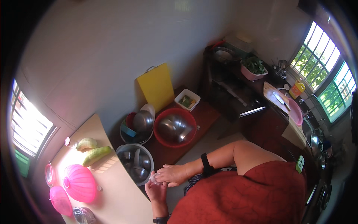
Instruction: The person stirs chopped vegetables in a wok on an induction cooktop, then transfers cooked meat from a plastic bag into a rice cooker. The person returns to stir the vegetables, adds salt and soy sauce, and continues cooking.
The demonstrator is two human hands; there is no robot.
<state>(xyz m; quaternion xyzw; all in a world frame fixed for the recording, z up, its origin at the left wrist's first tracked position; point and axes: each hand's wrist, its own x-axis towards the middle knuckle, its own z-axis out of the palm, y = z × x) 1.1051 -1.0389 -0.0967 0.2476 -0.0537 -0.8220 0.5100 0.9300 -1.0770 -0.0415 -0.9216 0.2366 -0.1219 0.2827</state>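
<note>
My two hands meet beside the edge of the pale table (125, 193). My right hand (173, 174), below a black wristband, lies over a small whitish, translucent thing (154, 178), perhaps thin plastic; its kind is unclear. My left hand (156, 190) is under it, palm up, with its fingers around the same thing. Just past my hands stands a grey basin (152, 159) holding several steel bowls (139, 173). Behind it are a red basin (159, 140) with steel bowls and another basin (139, 142) with a steel pot (143, 119).
Two green gourds (96, 156) and pink domed covers (79, 183) occupy the pale table. A yellow cutting board (156, 86) leans on the wall near a white container of vegetables (179, 95). At right, a knife (280, 101) lies on a wooden board (270, 91) beside a pink basin (297, 113).
</note>
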